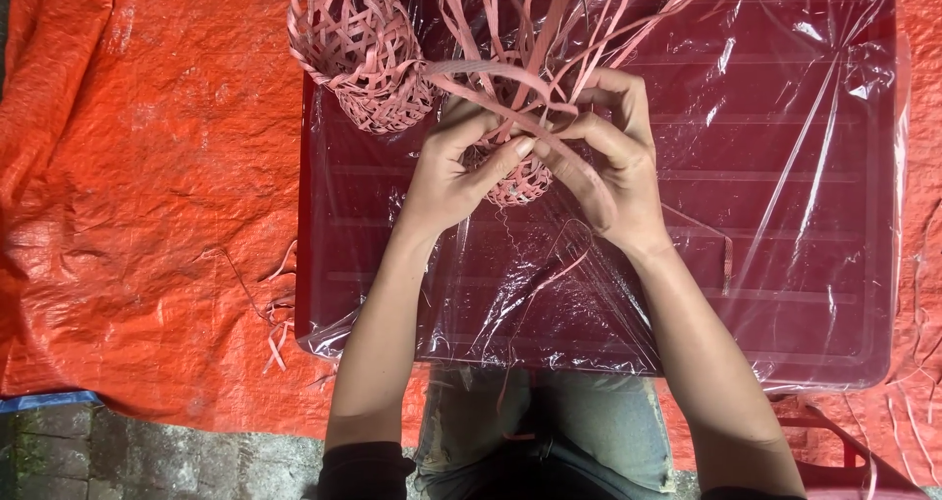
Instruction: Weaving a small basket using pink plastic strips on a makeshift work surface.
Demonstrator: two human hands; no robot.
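Observation:
Both my hands hold a small half-woven pink basket [521, 180] over a dark red table [785, 264] wrapped in clear plastic. My left hand [453, 168] grips its left side, thumb pressed on a strip. My right hand [610, 157] pinches the long loose pink strips [549, 29] that fan upward from the weave. A finished pink woven basket [358, 49] lies on its side at the table's far left corner, just left of my hands.
An orange tarp [147, 166] covers the ground around the table. Loose pink strip scraps [278, 314] lie on the tarp by the table's left edge. A red frame piece [834, 446] shows at bottom right. Stone paving [98, 451] is at bottom left.

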